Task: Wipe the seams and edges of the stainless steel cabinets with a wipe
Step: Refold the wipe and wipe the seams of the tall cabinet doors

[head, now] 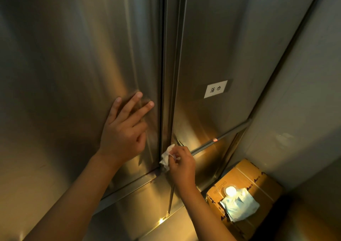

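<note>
Two tall stainless steel cabinet doors fill the view, the left door (79, 65) and the right door (217, 43), split by a dark vertical seam (163, 74). My left hand (125, 128) lies flat on the left door with straight, spread fingers, just left of the seam. My right hand (181, 166) pinches a crumpled white wipe (167, 156) and holds it against the bottom of the seam, where the doors meet the horizontal lower edge (140, 182).
A white label with two characters (215, 89) is stuck on the right door. A cardboard box (252, 181) stands on the floor at the lower right, with a pack of wipes (239, 204) on top. A pale wall (295, 111) closes the right side.
</note>
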The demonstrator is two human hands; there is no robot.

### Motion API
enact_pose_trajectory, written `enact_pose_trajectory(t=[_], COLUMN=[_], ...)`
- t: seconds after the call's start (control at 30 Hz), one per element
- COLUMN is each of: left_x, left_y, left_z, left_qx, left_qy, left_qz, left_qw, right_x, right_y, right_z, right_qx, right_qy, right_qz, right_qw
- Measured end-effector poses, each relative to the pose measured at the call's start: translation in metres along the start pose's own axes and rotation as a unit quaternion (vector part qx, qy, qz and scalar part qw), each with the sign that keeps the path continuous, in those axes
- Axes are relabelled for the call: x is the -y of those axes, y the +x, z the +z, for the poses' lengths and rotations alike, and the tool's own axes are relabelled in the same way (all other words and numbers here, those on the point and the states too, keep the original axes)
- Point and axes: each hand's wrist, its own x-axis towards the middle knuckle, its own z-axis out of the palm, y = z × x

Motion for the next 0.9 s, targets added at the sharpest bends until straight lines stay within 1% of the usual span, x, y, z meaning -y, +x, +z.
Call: enact_pose_trajectory(t=[0.13,0.23,0.3,0.37,0.47,0.6,0.77,0.9], left_x=[-0.010,-0.019,-0.024,-0.028,-0.032,-0.033,-0.028,-0.026], left_y=[-0.006,-0.023,-0.039,-0.055,-0.079,-0.102,-0.118,-0.137], left_z=[-0.008,-0.017,-0.025,-0.032,-0.040,-0.056,-0.082,-0.100], left_qx=[0.002,0.039,0.082,0.118,0.144,0.137,0.120,0.108], left_qy=[-0.086,-0.162,-0.218,-0.266,-0.318,-0.352,-0.384,-0.397], left_qz=[-0.051,-0.093,-0.156,-0.236,-0.312,-0.354,-0.401,-0.433], left_qw=[0.995,0.982,0.960,0.927,0.884,0.856,0.823,0.802], right_x=[0.029,0.053,0.067,0.080,0.096,0.119,0.149,0.160], right_y=[0.002,-0.002,-0.009,-0.022,-0.041,-0.058,-0.079,-0.101], right_z=[-0.011,-0.016,-0.017,-0.016,-0.012,-0.006,0.003,0.014], right_qx=[-0.026,-0.022,-0.008,0.009,0.026,0.065,0.079,0.098], right_qy=[0.044,0.072,0.098,0.119,0.154,0.211,0.254,0.253], right_qz=[-0.045,-0.062,-0.073,-0.068,-0.044,-0.002,0.017,0.028], right_qw=[0.998,0.995,0.992,0.990,0.987,0.975,0.964,0.962])
